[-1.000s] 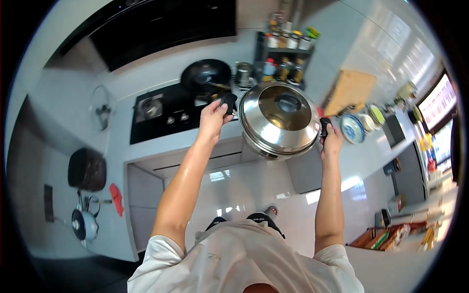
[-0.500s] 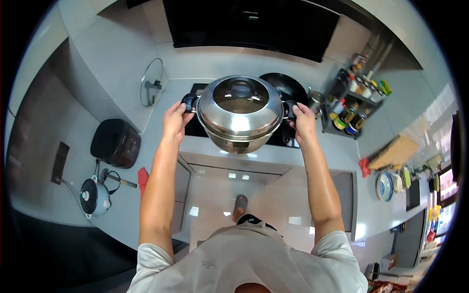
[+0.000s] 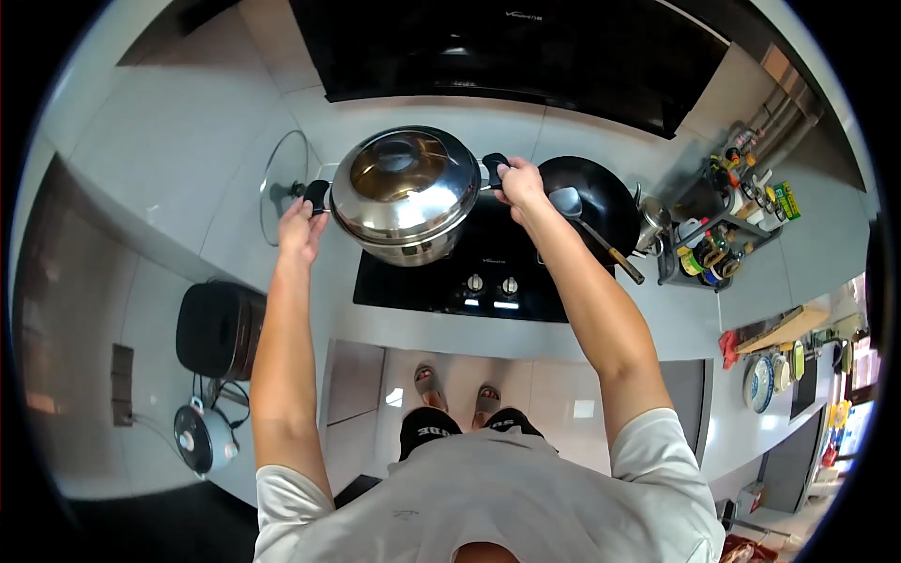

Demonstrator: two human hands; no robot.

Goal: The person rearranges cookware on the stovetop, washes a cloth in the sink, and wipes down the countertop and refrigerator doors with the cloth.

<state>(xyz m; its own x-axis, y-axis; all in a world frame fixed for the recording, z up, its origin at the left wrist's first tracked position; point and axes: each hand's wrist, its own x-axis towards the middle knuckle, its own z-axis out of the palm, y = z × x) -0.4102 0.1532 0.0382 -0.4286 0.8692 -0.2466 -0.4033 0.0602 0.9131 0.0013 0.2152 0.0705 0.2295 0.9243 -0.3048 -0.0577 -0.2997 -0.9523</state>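
Observation:
Between my two hands is a large stainless steel pot (image 3: 410, 246) with a domed metal lid (image 3: 399, 206) that has a glass centre and a black knob. My left hand (image 3: 302, 228) is closed on the pot's black left handle, and my right hand (image 3: 519, 185) grips the right one. The pot sits over the left side of the black gas stove (image 3: 441, 289); its base hides the burner there, so I cannot tell whether it touches. A black wok (image 3: 610, 199) with a spatula (image 3: 593, 235) in it stands right of my right hand.
A glass lid (image 3: 284, 178) leans on the wall at the left. Along the left counter are a dark rice cooker (image 3: 218, 328) and a small white electric pot (image 3: 205, 436). A metal jug (image 3: 652, 223) and a rack of bottles (image 3: 723, 230) stand at the right. The range hood (image 3: 507, 56) hangs above.
Both hands have carried the lidded pot forward and left, over the left side of the stove. The view has shifted, showing the stove knobs and the spatula in the wok.

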